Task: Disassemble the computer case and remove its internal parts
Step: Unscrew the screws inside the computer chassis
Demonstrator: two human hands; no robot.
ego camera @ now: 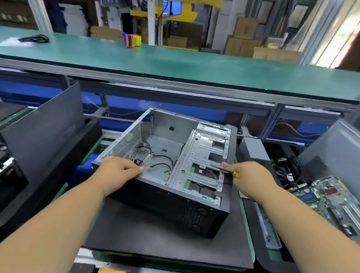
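Between both hands: open computer case [176, 157] on dark mat [159, 232]. Left hand [120, 171] grips case's near-left edge; right hand [251, 174] holds screwdriver [229, 171] at drive cage. Motherboard [334, 200] right of right hand.

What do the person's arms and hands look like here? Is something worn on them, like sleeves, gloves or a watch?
Both forearms are bare as far as the picture shows: no sleeves, no gloves. The left hand and the right hand show no ring, watch or wristband. The fingernails are short and plain where visible.
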